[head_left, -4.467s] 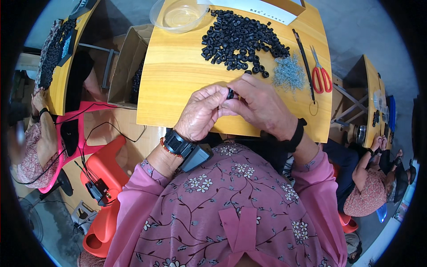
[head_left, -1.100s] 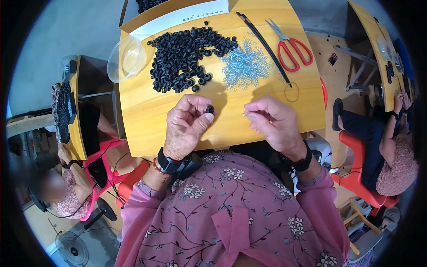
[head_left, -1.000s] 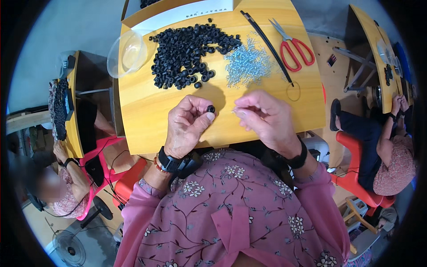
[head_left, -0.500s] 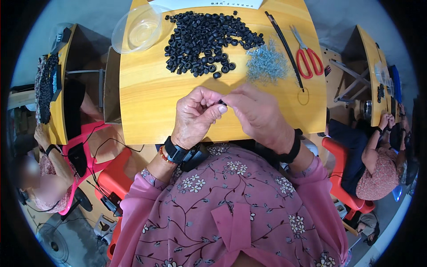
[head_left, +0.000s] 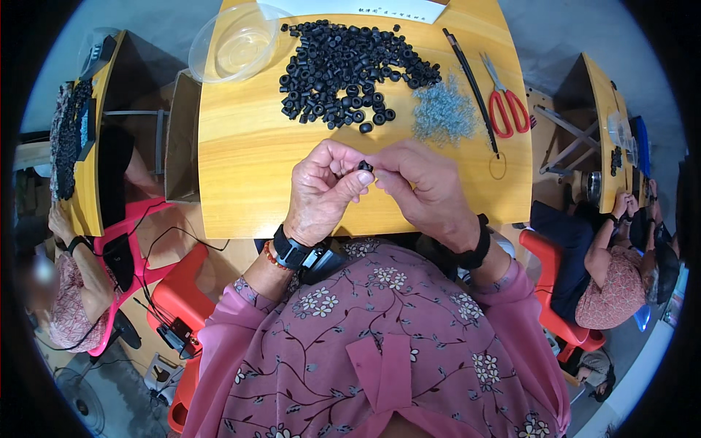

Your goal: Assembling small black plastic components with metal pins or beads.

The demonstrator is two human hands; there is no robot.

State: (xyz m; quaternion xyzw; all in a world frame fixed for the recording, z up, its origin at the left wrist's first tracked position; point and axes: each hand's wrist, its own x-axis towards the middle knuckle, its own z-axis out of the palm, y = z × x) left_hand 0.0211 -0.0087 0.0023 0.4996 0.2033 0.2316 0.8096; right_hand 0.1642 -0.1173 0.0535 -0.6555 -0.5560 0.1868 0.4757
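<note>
My left hand (head_left: 325,191) pinches a small black rubber piece (head_left: 364,166) between thumb and fingers, above the table's near part. Closed at its right side is my right hand (head_left: 431,191), thumb and forefinger pressed together by the piece; whatever lies between them is too small to make out. Beyond the hands spreads a heap of short black rubber rings (head_left: 339,66), a few lying loose along its near edge. To its right sits a tangled pile of tiny pale-blue, see-through bits (head_left: 444,113).
Red-handled scissors (head_left: 504,109), a thin black rod (head_left: 471,82) and a rubber band (head_left: 497,167) lie on the right of the yellow table (head_left: 241,168). A clear plastic tub (head_left: 223,62) stands far left, a white sheet (head_left: 394,10) at the back. Other people sit at tables on both sides.
The view has shifted slightly. My right fingers have turned, and more of the black piece shows between my hands. The heaps look the same.
</note>
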